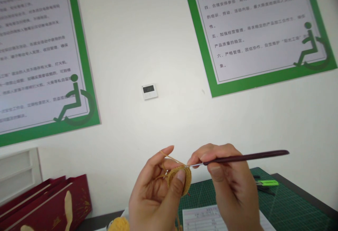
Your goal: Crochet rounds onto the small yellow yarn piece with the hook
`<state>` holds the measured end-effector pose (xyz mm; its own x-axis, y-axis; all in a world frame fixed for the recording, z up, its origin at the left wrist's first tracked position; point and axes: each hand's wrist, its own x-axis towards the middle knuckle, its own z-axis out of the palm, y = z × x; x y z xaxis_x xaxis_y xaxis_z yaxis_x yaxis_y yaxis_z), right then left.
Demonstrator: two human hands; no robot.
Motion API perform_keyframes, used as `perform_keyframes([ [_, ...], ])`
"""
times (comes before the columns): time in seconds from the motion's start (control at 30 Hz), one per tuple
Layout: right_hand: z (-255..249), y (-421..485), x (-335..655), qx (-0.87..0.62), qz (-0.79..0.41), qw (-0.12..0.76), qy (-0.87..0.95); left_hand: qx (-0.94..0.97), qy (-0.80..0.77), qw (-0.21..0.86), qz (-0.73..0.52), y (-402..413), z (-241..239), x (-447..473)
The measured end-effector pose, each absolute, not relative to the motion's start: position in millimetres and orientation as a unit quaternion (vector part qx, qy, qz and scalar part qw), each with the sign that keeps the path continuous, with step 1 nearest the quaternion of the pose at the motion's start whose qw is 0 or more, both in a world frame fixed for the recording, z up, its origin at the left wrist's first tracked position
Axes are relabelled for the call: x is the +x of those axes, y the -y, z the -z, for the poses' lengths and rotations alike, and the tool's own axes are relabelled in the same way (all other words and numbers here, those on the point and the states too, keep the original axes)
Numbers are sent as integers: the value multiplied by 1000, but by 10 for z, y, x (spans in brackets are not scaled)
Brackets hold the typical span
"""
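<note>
My left hand pinches a small round crochet piece in mustard yarn, thumb across its front. A strand of yarn runs over my raised left index finger down to the piece. In my right hand is a crochet hook with a dark handle, held like a pen and pointing left. The hook's metal tip meets the upper right edge of the crochet piece; whether it is inside a stitch I cannot tell. A yellow yarn ball shows at the bottom edge, left of my left wrist.
A green cutting mat covers much of the table, with a printed sheet on it. A bright green-handled tool lies behind my right hand. Dark red gift bags stand at left. On the wall are posters and a thermostat.
</note>
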<state>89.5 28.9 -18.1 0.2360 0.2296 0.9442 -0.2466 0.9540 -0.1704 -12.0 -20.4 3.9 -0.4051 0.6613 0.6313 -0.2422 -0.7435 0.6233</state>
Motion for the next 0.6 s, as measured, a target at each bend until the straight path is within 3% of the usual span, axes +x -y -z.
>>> perform_keyframes([
  [0.33, 87, -205, 934, 5, 104, 763, 638, 478, -252, 290, -790, 239, -2, -154],
  [0.6, 150, -232, 861, 0, 79, 782, 618, 465, -235, 392, -758, 280, -51, -210],
])
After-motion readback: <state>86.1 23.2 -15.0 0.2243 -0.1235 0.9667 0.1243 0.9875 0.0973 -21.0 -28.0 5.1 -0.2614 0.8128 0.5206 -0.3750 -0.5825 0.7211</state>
